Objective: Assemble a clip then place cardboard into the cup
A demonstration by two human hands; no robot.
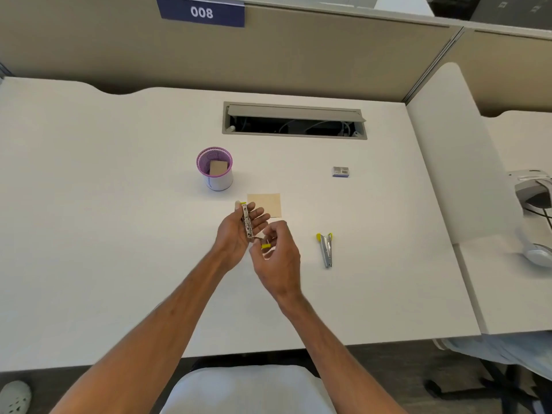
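Note:
My left hand (239, 231) holds a small metal stapler (246, 220) with a yellow-green tip, lying upright across its palm above the white desk (104, 234). My right hand (276, 255) is just right of it, fingers curled, pinching a small yellow-green piece (265, 246) at the stapler's lower end. A tan square of card (265, 204) lies on the desk right behind both hands. A second stapler (326, 248) with yellow ends lies on the desk to the right of my right hand.
A purple-rimmed mesh cup (215, 170) holding a tan card stands behind my left hand. A small staple box (341, 171) lies at the back right. An open cable slot (294, 122) is set in the desk's rear. A white headset (534, 204) lies on the neighbouring desk.

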